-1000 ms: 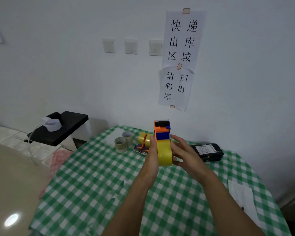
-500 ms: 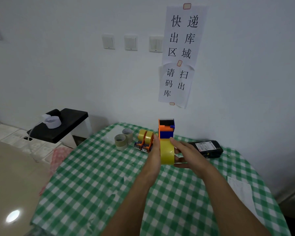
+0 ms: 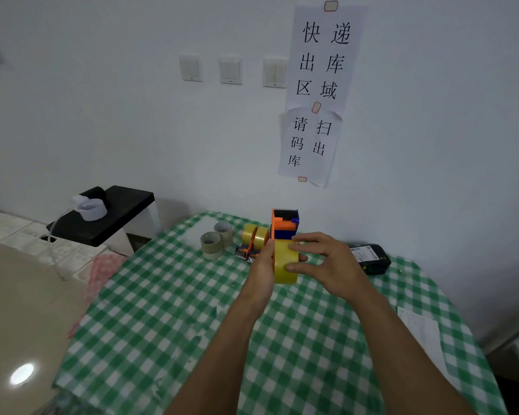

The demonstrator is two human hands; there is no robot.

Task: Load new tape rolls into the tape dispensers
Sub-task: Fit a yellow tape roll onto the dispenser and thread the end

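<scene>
Both hands are up over the middle of the tabletop [image 3: 168, 310], closed around one job: the left hand [image 3: 262, 266] grips the orange and blue tape dispenser [image 3: 284, 224] from its left side, while the right hand [image 3: 327, 262] presses its spread fingers [image 3: 294, 268] against the yellow tape roll [image 3: 285, 265] sitting in the dispenser's frame. It looks like the seating step, the roll being pushed home onto its hub. Next, I judge, the free end must be found and threaded up to the cutter at the top. Farther back lie a second dispenser with yellow rolls [image 3: 253, 239], two empty cardboard cores [image 3: 216, 241] to its left, and a black handheld scanner [image 3: 370, 259] to the right.
</scene>
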